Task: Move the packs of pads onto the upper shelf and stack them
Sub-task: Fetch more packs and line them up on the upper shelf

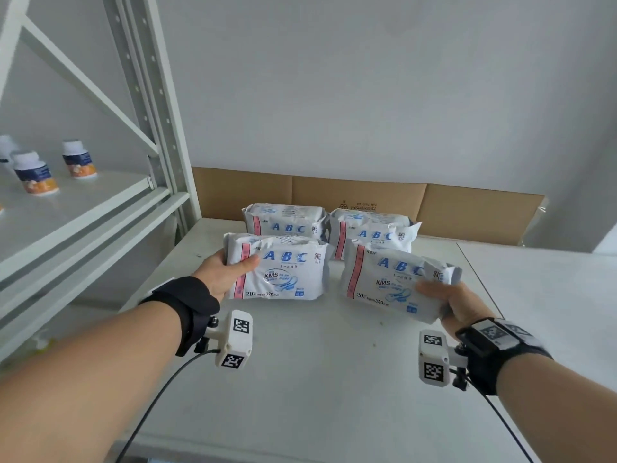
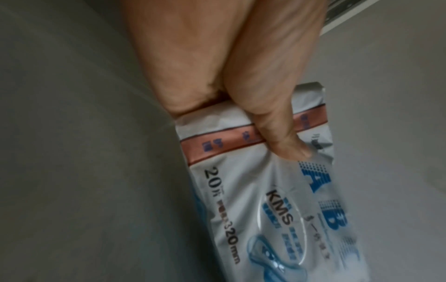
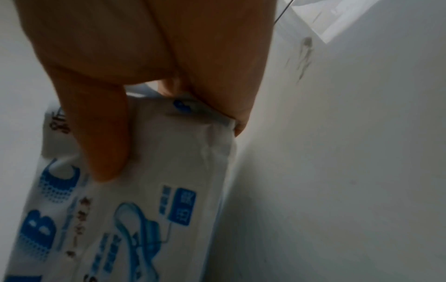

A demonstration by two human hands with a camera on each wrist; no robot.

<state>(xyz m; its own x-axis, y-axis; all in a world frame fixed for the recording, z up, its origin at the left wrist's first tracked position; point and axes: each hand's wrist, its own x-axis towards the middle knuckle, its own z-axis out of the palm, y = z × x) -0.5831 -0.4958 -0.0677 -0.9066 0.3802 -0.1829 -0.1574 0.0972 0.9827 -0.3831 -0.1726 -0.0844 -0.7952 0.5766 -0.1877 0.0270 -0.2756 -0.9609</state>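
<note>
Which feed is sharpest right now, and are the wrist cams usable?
Head view: bright and sharp, straight lines bowed by the wide lens. Left wrist view: dim, print on the left pack readable but soft. Right wrist view: dimmer, smeared; right pack blurred.

The near left pack (image 1: 277, 272), at frame centre, reads "ABC", "KMS", "20" and "320mm". The near right pack (image 1: 394, 282) carries the same "ABC", "KMS", "20" and "320mm". Both rear packs (image 1: 287, 222) (image 1: 370, 233) show "ABC". Print on the cardboard (image 1: 360, 198) and the bottles (image 1: 78, 160) at left is too small to read.
</note>
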